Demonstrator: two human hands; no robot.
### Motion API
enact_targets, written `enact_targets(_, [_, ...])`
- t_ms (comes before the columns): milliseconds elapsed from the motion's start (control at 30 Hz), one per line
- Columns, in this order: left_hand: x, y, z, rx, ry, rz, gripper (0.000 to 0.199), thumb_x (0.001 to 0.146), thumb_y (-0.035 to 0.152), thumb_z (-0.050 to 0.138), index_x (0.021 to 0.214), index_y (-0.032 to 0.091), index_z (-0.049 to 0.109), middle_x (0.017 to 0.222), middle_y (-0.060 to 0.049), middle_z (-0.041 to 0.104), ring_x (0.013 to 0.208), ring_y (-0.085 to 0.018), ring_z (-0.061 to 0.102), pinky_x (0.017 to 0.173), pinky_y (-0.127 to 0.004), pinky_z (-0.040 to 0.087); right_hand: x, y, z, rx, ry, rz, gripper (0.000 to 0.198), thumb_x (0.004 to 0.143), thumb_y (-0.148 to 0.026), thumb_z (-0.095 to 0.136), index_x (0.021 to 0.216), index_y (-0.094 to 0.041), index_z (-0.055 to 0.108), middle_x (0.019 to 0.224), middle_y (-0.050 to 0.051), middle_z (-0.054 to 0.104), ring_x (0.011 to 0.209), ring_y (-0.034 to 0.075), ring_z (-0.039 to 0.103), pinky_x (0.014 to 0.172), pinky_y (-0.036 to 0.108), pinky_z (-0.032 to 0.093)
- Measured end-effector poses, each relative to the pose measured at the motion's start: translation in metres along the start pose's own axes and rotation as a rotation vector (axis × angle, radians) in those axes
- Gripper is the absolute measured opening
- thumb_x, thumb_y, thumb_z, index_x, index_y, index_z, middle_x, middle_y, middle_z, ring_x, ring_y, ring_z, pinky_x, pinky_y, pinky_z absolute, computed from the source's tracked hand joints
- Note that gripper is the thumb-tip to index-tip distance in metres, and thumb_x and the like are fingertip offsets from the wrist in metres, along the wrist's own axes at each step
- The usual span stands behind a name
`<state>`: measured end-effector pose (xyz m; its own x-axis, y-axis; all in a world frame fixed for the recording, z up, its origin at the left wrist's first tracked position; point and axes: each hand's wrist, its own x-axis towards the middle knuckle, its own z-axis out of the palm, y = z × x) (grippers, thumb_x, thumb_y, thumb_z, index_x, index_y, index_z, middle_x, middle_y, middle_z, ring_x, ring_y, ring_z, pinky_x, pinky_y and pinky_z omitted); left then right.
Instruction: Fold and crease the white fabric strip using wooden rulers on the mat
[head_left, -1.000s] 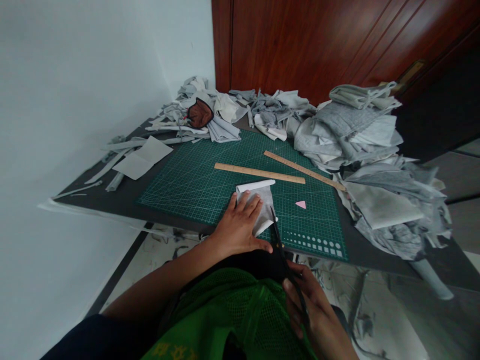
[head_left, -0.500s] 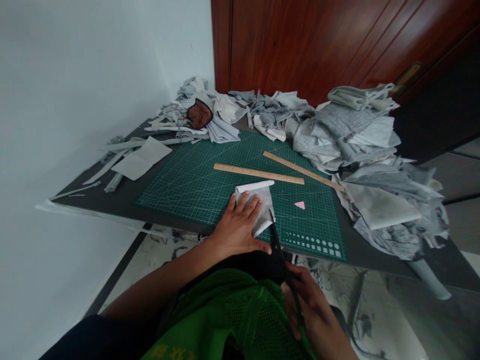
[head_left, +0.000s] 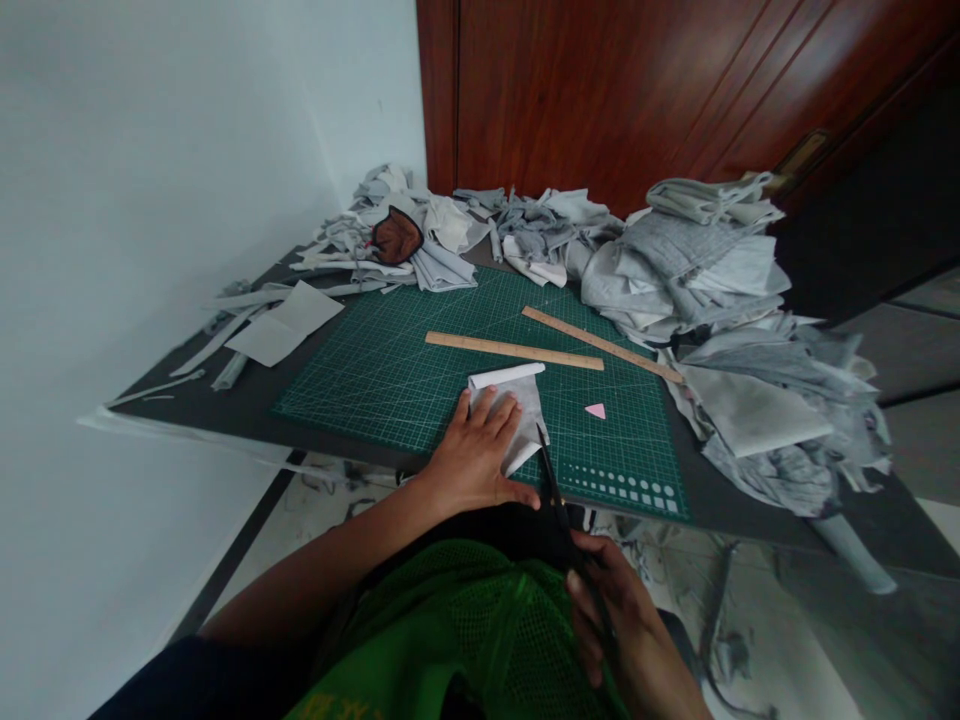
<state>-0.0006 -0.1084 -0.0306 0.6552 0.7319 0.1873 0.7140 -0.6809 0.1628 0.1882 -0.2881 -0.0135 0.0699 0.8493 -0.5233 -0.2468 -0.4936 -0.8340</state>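
Note:
My left hand (head_left: 480, 445) lies flat, fingers spread, on a small piece of grey-white fabric (head_left: 531, 400) with a rolled far edge. The fabric rests on the green cutting mat (head_left: 360, 380) near its front edge. In my right hand (head_left: 619, 605) is a pair of black scissors (head_left: 557, 500), my fingers wrapped round the handles. The blade tips reach the fabric's right edge near its front corner. Whether the blades are apart is hard to tell. A pink triangle of tailor's chalk (head_left: 595, 410) lies on the mat to the right of the fabric.
Two wooden rulers, a nearer one (head_left: 514, 348) and a slanted one (head_left: 600, 343), lie beyond the fabric. Grey fabric heaps (head_left: 682, 265) fill the right and back of the table. A brown, black-edged piece (head_left: 397, 236) and a pale sheet (head_left: 285, 325) lie on the left.
The view has shifted slightly. My left hand stays pressed on the fabric, and the scissors remain at the fabric's right edge with little visible movement.

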Motion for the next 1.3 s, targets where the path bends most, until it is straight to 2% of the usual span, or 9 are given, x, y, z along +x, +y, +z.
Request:
enact_targets(167, [-0.003, 0.005, -0.002, -0.014, 0.001, 0.015, 0.134, 0.065, 0.106, 0.035, 0.157, 0.009, 0.040, 0.165, -0.019, 0.038, 0.156, -0.044, 0.021, 0.127, -0.064, 0.006, -0.009, -0.009, 0.000, 0.068, 0.050, 0.043, 0.061, 0.076, -0.061, 0.083, 0.119, -0.027, 0.057, 0.066, -0.009, 0.048, 0.045, 0.007, 0.037, 0.037, 0.016, 0.032])
enact_targets(333, [-0.022, 0.026, -0.006, -0.038, -0.034, 0.063, 0.132, 0.066, 0.106, 0.035, 0.157, 0.010, 0.040, 0.163, -0.019, 0.041, 0.154, -0.044, 0.025, 0.126, -0.061, 0.010, -0.018, 0.003, -0.004, 0.145, 0.074, 0.105, 0.066, 0.070, -0.064, 0.087, 0.119, -0.029, 0.059, 0.066, -0.008, 0.050, 0.046, 0.007, 0.037, 0.040, 0.017, 0.031])
enact_targets(500, [-0.025, 0.029, -0.013, -0.016, -0.021, 0.104, 0.122, 0.067, 0.105, 0.039, 0.148, 0.015, 0.053, 0.151, -0.016, 0.055, 0.141, -0.044, 0.042, 0.118, -0.058, 0.028, -0.021, 0.016, -0.006, 0.123, 0.053, 0.103, 0.065, 0.072, -0.067, 0.084, 0.121, -0.032, 0.059, 0.065, -0.007, 0.054, 0.044, 0.008, 0.039, 0.042, 0.019, 0.032])
enact_targets(633, [-0.002, 0.016, -0.022, 0.065, -0.033, 0.119, 0.089, 0.083, 0.091, 0.046, 0.125, 0.016, 0.068, 0.125, -0.014, 0.068, 0.118, -0.035, 0.059, 0.097, -0.048, 0.044, -0.014, 0.020, -0.009, 0.063, -0.028, 0.082, 0.070, 0.076, -0.071, 0.079, 0.126, -0.031, 0.054, 0.071, -0.006, 0.058, 0.046, 0.007, 0.039, 0.041, 0.018, 0.033])
enact_targets(733, [0.015, 0.009, -0.027, 0.169, -0.045, 0.138, 0.045, 0.102, 0.058, 0.053, 0.104, 0.017, 0.072, 0.103, -0.010, 0.071, 0.106, -0.029, 0.062, 0.086, -0.041, 0.044, -0.012, 0.019, -0.009, 0.004, -0.094, 0.102, 0.074, 0.077, -0.075, 0.076, 0.130, -0.029, 0.051, 0.068, -0.007, 0.056, 0.047, 0.009, 0.041, 0.041, 0.020, 0.037])
enact_targets(833, [0.025, 0.006, -0.029, 0.201, -0.050, 0.193, 0.024, 0.104, 0.037, 0.058, 0.099, 0.017, 0.070, 0.097, -0.009, 0.069, 0.104, -0.027, 0.062, 0.084, -0.038, 0.043, -0.016, 0.014, -0.004, 0.004, -0.031, 0.075, 0.072, 0.078, -0.074, 0.076, 0.128, -0.028, 0.053, 0.067, -0.007, 0.056, 0.047, 0.009, 0.043, 0.042, 0.019, 0.036])
enact_targets(967, [0.025, 0.003, -0.030, 0.166, -0.047, 0.154, 0.043, 0.098, 0.053, 0.062, 0.120, 0.016, 0.067, 0.116, -0.013, 0.067, 0.114, -0.032, 0.058, 0.091, -0.042, 0.044, -0.020, 0.006, 0.002, 0.010, 0.002, 0.068, 0.071, 0.077, -0.072, 0.078, 0.125, -0.027, 0.053, 0.063, -0.008, 0.055, 0.042, 0.007, 0.039, 0.040, 0.019, 0.034])
enact_targets(1100, [0.018, -0.003, -0.023, 0.073, -0.021, 0.118, 0.064, 0.100, 0.057, 0.053, 0.150, 0.018, 0.048, 0.144, -0.014, 0.056, 0.131, -0.033, 0.048, 0.106, -0.047, 0.039, -0.020, 0.005, 0.003, -0.005, 0.019, 0.078, 0.069, 0.079, -0.070, 0.078, 0.125, -0.027, 0.051, 0.063, -0.008, 0.056, 0.043, 0.007, 0.039, 0.040, 0.019, 0.036])
enact_targets(1300, [0.010, -0.007, -0.012, 0.023, -0.027, 0.090, 0.068, 0.104, 0.062, 0.040, 0.155, 0.017, 0.042, 0.155, -0.014, 0.048, 0.137, -0.034, 0.043, 0.112, -0.049, 0.034, -0.024, 0.010, 0.004, 0.006, 0.059, 0.085, 0.071, 0.078, -0.070, 0.078, 0.129, -0.029, 0.051, 0.068, -0.006, 0.059, 0.043, 0.007, 0.041, 0.041, 0.019, 0.036])
